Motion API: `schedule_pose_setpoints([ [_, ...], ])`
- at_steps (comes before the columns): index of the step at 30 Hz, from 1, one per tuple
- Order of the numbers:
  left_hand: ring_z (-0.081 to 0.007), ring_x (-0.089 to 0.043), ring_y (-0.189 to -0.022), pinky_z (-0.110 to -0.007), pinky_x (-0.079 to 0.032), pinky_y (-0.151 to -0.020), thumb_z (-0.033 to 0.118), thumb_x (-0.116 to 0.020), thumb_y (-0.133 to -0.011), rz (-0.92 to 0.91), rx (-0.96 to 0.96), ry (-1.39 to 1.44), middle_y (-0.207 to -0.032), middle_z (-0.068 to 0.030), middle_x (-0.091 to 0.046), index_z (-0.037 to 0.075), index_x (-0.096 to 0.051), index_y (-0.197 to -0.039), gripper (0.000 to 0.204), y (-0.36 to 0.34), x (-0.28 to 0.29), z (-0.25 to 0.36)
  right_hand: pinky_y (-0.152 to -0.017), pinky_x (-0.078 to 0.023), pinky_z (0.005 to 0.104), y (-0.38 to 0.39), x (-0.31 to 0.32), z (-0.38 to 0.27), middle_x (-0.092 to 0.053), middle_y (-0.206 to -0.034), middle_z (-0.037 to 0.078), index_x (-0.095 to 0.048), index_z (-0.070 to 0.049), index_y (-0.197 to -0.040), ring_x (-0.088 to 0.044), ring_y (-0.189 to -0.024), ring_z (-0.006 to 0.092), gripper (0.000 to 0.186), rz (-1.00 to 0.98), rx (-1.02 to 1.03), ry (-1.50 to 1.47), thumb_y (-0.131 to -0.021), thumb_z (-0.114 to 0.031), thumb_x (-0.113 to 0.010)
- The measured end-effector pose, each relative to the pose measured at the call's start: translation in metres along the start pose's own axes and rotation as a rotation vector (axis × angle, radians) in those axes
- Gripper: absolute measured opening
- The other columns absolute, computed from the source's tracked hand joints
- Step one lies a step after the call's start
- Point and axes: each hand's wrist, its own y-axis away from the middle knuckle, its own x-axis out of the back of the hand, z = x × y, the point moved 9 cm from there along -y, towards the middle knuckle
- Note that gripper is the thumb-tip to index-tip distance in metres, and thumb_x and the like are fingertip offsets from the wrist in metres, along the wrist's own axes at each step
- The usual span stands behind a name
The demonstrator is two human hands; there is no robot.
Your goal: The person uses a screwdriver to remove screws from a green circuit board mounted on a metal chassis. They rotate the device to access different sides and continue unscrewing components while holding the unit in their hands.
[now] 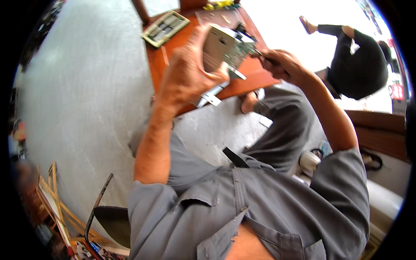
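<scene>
My left hand [184, 73] grips a boxy metal-cased device [216, 47] from its left side, thumb underneath and fingers over the top. A green circuit board [238, 52] shows on the side facing right. My right hand [286, 65] is closed round the dark handle of a thin tool that looks like a screwdriver [268, 60]. Its tip meets or lies very close to the board's right edge; which, I cannot tell. Below the left hand a pale metal bracket [211, 98] sticks out; whether it belongs to the device is unclear. Both hands are above a reddish-brown wooden stool or chair seat [173, 50].
A beige frame with dark compartments [165, 29] lies at the seat's far left. Behind the device are a clear plastic piece [219, 18] and a yellow item [221, 5]. A person in black [359, 69] crouches at the right. A dark chair [113, 219] stands lower left.
</scene>
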Motion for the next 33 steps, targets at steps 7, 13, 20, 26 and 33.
schedule_pose_setpoints([
  [7, -0.0454, -0.071, -0.095, -0.049, -0.058, -0.086, 0.018, -0.079, -0.075, -0.083, 0.103, 0.176, -0.101, -0.0284, -0.069, 0.005, -0.042, -0.146, 0.081, 0.002, -0.009, -0.012, -0.039, -0.025, 0.0152, -0.008, 0.000, 0.023, -0.036, -0.070, -0.012, -0.058, -0.007, -0.122, -0.031, -0.051, -0.0010, 0.025, -0.191, -0.094, -0.311, -0.111, -0.028, -0.051],
  [13, -0.0366, -0.075, -0.097, -0.041, -0.060, -0.089, 0.014, -0.076, -0.077, -0.068, 0.106, 0.129, -0.104, -0.0241, -0.073, 0.006, -0.042, -0.146, 0.078, 0.008, -0.007, -0.013, -0.042, -0.038, 0.0324, -0.003, 0.001, -0.010, -0.047, -0.061, -0.002, -0.061, -0.001, -0.123, -0.044, -0.046, 0.0142, 0.026, 0.201, 0.178, 0.678, -0.105, -0.015, -0.052],
  [20, -0.0424, -0.072, -0.098, -0.046, -0.059, -0.083, 0.016, -0.077, -0.078, -0.015, 0.058, 0.157, -0.103, -0.0253, -0.069, 0.007, -0.047, -0.142, 0.071, 0.000, -0.004, -0.008, -0.061, -0.049, 0.0490, 0.004, -0.017, -0.023, -0.062, -0.082, 0.017, -0.054, -0.006, -0.130, -0.065, -0.072, 0.0388, 0.040, 0.405, 0.542, 1.499, -0.091, -0.001, -0.058],
  [26, -0.0308, -0.074, -0.101, -0.041, -0.061, -0.091, 0.014, -0.075, -0.080, 0.003, 0.019, 0.079, -0.110, -0.0183, -0.072, 0.007, -0.046, -0.144, 0.071, 0.000, -0.002, -0.003, -0.043, -0.028, 0.0182, 0.007, -0.002, -0.010, -0.037, -0.067, -0.008, -0.058, -0.008, -0.085, -0.032, -0.052, -0.0001, 0.029, 0.063, 0.094, -0.044, -0.104, -0.030, -0.059],
  [33, -0.0312, -0.073, -0.107, -0.042, -0.059, -0.098, 0.019, -0.078, -0.078, -0.023, -0.011, 0.062, -0.116, -0.0176, -0.071, 0.010, -0.047, -0.144, 0.074, 0.002, -0.007, -0.012, -0.039, -0.023, 0.0135, -0.005, -0.003, 0.025, -0.032, -0.066, -0.010, -0.063, -0.004, -0.130, -0.026, -0.050, -0.0021, 0.031, -0.138, -0.060, -0.359, -0.110, -0.024, -0.051],
])
